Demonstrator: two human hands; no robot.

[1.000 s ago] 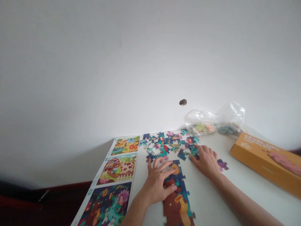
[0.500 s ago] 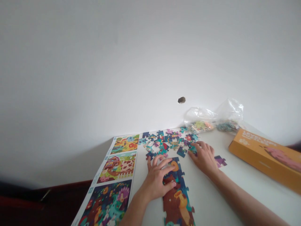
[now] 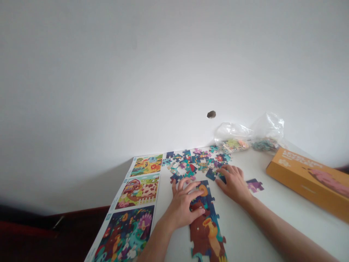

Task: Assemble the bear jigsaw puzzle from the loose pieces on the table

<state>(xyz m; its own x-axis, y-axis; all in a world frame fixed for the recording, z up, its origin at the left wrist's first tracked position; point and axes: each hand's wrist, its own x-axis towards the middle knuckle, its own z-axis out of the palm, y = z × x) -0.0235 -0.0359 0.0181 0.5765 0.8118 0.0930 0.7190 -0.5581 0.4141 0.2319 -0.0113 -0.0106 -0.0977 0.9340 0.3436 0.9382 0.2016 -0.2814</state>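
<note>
Our left hand [image 3: 181, 207] lay spread open on the joined puzzle strip [image 3: 207, 236], fingers apart, clamping nothing. Our right hand [image 3: 233, 183] curved beside the loose puzzle pieces [image 3: 196, 163], touching a dark piece [image 3: 222, 178]; we could not tell if it pinched. The stiff card pieces looked light, best lifted by their edges.

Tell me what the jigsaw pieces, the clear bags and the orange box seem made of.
The assembled jigsaw pieces look like printed card, matte, with die-cut interlocking edges. The clear bags look like thin plastic film: glossy, creased and see-through to their contents. The orange box looks like printed cardboard, smooth with crisp folded edges; any coating cannot be told from here.
</note>
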